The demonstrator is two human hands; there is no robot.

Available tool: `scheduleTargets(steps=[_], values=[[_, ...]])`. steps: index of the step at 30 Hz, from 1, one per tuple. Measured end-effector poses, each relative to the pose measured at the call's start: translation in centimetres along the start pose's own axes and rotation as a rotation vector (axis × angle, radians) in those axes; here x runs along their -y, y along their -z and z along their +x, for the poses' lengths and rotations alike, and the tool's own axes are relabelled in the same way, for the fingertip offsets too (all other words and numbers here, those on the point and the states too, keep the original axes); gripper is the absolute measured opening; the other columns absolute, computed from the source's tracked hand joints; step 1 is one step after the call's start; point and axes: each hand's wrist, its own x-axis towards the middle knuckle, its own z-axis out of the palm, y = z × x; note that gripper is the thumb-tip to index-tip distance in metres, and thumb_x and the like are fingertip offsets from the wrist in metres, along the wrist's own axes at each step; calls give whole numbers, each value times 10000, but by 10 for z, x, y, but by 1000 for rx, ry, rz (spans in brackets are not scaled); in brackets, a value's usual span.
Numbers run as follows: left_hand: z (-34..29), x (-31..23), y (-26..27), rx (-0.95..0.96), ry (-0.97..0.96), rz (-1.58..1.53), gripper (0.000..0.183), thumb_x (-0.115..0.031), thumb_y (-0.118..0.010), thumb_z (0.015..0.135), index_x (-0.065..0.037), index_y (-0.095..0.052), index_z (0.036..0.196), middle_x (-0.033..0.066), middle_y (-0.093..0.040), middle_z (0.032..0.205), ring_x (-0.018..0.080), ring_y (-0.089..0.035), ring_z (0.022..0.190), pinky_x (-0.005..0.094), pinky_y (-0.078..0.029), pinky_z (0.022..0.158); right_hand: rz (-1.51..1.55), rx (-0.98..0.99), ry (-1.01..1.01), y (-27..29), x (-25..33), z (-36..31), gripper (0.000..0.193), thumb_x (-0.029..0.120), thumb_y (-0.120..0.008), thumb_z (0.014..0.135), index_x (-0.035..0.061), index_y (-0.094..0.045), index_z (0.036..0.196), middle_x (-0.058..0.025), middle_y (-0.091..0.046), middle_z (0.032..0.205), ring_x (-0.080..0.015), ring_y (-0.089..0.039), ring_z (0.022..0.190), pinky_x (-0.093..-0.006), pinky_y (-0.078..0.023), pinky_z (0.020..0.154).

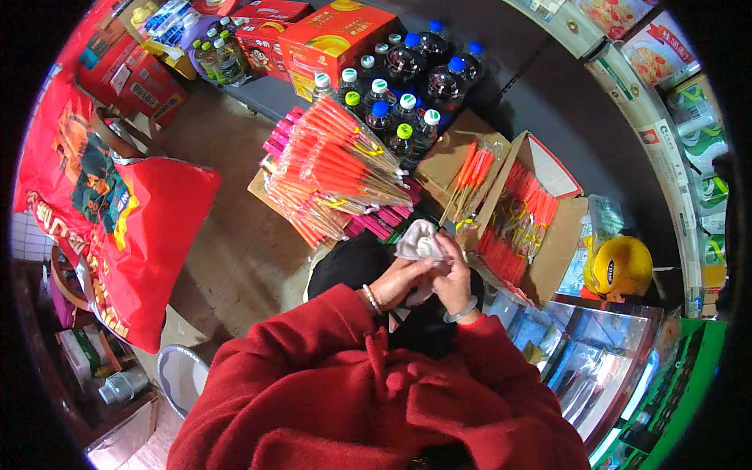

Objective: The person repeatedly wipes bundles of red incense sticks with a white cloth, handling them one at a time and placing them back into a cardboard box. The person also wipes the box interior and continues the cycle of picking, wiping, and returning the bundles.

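Observation:
Both hands meet over my dark lap around a small, soft, pale pink-and-white cloth piece [421, 239], whose exact kind I cannot make out. My left hand [394, 283], with a beaded bracelet at the wrist, is closed on its lower left side. My right hand [453, 280], wearing a metal bangle, pinches it from the right. The fingertips come together at the cloth, and part of it hangs below them. Just beyond lie packs of orange-red sticks with thin bare ends [337, 164], wrapped in clear plastic. An open cardboard box [560, 258] with similar packs stands to the right.
Dark bottles with coloured caps [403, 129] crowd behind the stick packs. Red and orange cartons [337, 35] stand at the back. A large red bag [168, 227] fills the left. A yellow rounded object [623, 266] and a glass display case [595, 352] are at right.

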Motion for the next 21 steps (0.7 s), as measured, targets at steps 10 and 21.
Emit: scheduleTargets(steps=[10, 21], values=[[31, -17, 45, -573, -24, 91, 220, -301, -654, 936, -113, -616, 1044, -37, -630, 884, 105, -608, 861, 313, -477, 765, 787, -72, -532, 41, -11, -14, 368, 203, -595, 959, 74, -515, 1294, -112, -676, 1028, -246, -709, 740, -362, -620, 534], [111, -29, 77, -1142, 52, -126, 407, -398, -812, 783, -56, -620, 891, 28, -569, 698, 189, -547, 591, 333, -439, 521, 779, -60, -507, 38, -10, -18, 411, 209, -597, 953, 29, -502, 1310, -138, -675, 1068, -282, -706, 754, -375, -610, 550]])
